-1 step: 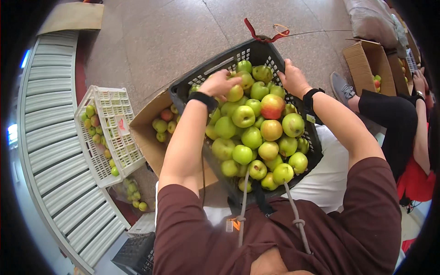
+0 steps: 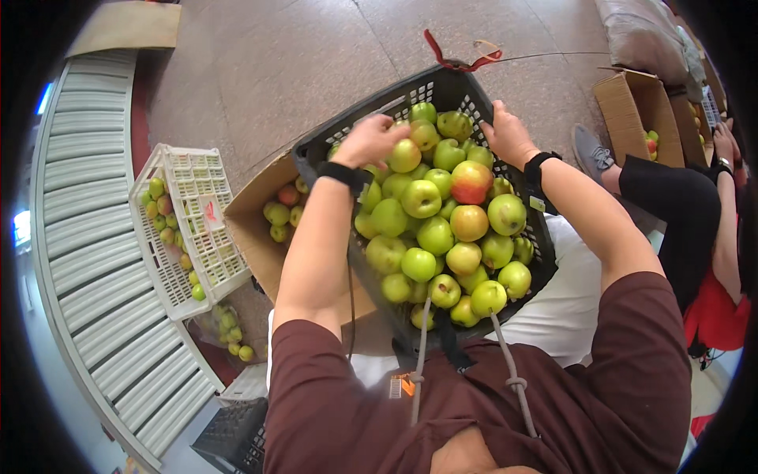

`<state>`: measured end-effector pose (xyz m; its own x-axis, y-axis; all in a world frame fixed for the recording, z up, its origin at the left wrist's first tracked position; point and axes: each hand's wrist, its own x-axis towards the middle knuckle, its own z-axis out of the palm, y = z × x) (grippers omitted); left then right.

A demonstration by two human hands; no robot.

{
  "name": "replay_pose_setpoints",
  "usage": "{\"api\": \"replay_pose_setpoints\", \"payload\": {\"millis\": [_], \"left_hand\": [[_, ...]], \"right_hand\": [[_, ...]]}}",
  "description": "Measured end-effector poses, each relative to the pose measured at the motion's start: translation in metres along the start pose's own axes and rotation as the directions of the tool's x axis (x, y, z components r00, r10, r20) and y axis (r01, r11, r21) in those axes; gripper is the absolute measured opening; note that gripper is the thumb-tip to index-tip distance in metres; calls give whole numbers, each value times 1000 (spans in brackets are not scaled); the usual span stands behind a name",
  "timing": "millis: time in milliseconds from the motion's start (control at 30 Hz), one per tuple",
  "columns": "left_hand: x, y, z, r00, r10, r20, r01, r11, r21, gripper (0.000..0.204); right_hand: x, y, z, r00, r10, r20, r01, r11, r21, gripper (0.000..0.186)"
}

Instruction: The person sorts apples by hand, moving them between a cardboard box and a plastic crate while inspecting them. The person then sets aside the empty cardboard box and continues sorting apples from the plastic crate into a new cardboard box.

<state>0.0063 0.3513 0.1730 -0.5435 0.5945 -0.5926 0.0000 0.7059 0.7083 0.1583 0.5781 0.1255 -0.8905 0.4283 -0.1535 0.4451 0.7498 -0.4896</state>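
A black plastic crate [image 2: 309,175] full of mostly green apples [image 2: 421,198] rests tilted against my lap. One apple [image 2: 471,182] near its middle is strongly blushed red. My right hand [image 2: 509,136] grips the crate's far right rim, thumb on the inner side. Over the apples at the far left of the crate is my left hand [image 2: 369,142], blurred by motion. Its fingertips reach toward a yellowish apple [image 2: 405,156]; whether they hold anything cannot be made out. Black bands circle both wrists.
Left of the crate stand an open cardboard box [image 2: 257,197] with apples and a white plastic crate [image 2: 213,178]. A roller conveyor [image 2: 91,261] curves along the left. At right another person's leg [image 2: 671,189] lies near a cardboard box [image 2: 632,118]. A red strap [image 2: 458,63] is at the crate's far corner.
My left hand has shifted slightly left, away from the yellowish apple, showing more of it. My right hand keeps its place on the crate rim.
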Motion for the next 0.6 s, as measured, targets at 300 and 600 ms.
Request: {"api": "replay_pose_setpoints", "payload": {"millis": [300, 600], "left_hand": [[-95, -158, -146, 705, -89, -704, -368, 802, -470, 26], [-19, -299, -43, 705, 145, -694, 75, 958, 276, 57]], "right_hand": [[-3, 0, -5, 997, -44, -62, 50, 993, 103, 34], [-1, 3, -1, 997, -70, -42, 72, 997, 41, 40]]}}
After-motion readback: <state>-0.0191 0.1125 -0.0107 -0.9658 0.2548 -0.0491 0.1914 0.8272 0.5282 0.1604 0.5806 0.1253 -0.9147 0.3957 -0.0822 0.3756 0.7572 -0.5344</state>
